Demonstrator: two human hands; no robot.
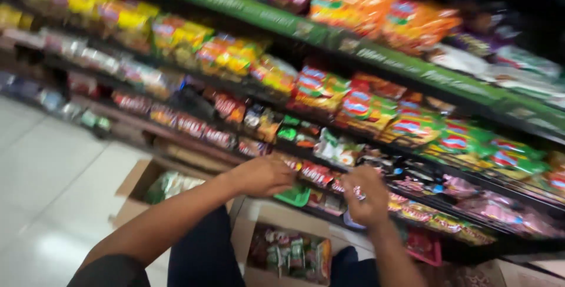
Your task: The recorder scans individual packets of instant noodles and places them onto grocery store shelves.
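Scene: we look down from a head camera at tiered shop shelves (353, 45) with green edge strips, packed with bright snack packets; the whole picture is motion-blurred.
Left hand: our left hand (263, 175) reaches in from 7 o'clock, palm down, fingers curled loosely over a small flat green packet (296, 196) at the lip of the low shelf; we cannot tell whether it grips the packet or only rests on it.
Right hand: our right hand (365, 196) rises from 5 o'clock, fingers bent together in a pinch around a small red and white sweet packet (357, 191), held just in front of the low shelf.
Between the hands: a row of small red packets (316, 173) lies on the shelf, near both hands.
Below the hands: an open brown cardboard box (259, 234) on the floor at 6 o'clock holds mixed green and red packets.
Further left: a second open cardboard box (136, 181) at 8 o'clock holds pale green packets.
Floor: glossy white floor tiles (47, 181) fill the 9 o'clock side.
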